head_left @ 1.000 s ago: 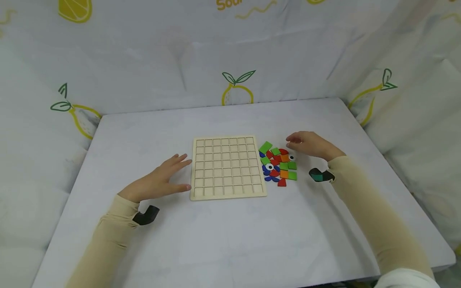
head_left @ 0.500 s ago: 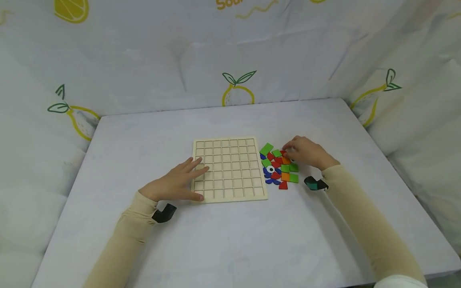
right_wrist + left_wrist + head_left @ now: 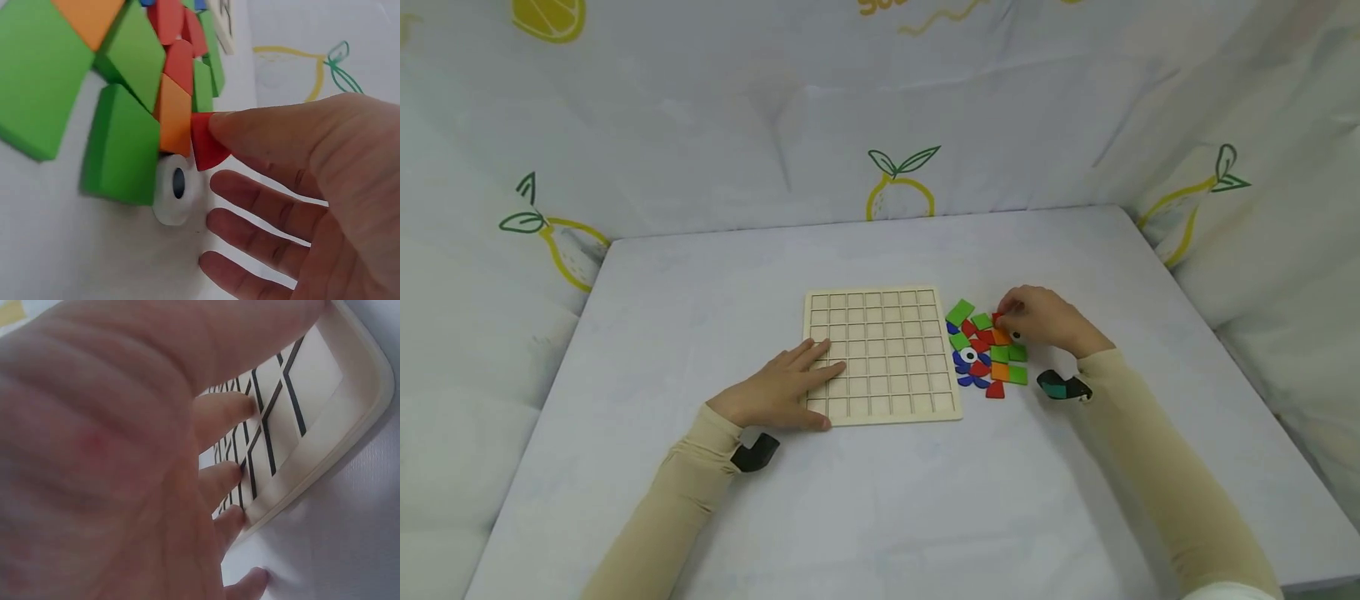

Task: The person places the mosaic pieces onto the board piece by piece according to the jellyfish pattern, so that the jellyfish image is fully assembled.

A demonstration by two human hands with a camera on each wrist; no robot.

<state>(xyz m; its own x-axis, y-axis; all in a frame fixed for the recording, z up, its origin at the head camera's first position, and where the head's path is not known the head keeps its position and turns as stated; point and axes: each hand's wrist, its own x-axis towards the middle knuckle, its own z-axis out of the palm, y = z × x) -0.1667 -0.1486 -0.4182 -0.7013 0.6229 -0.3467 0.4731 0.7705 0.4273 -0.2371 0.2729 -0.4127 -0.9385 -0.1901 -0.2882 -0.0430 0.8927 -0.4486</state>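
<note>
A pale wooden board with a grid of square recesses [image 3: 891,358] lies flat on the table. My left hand [image 3: 775,393] rests on its near-left corner with fingers spread; in the left wrist view the fingertips touch the grid and the thumb lies along the rim. To the board's right is a cluster of coloured flat pieces. At its far right edge my right hand [image 3: 1047,322] pinches a red curved-edge piece [image 3: 201,145] between thumb and index finger. Beside that piece are an orange block [image 3: 174,119] and a white disc with a black pupil [image 3: 170,209].
Green squares [image 3: 1017,375], blue curved pieces [image 3: 964,381], a second eye disc [image 3: 969,355] and a red wedge [image 3: 995,390] lie close together by the board. The white-covered table [image 3: 880,500] is backed by a cloth [image 3: 700,125] printed with lemons.
My left hand has moved right from beside the board onto its near-left corner. My right hand has come down to the pieces and now pinches a red one.
</note>
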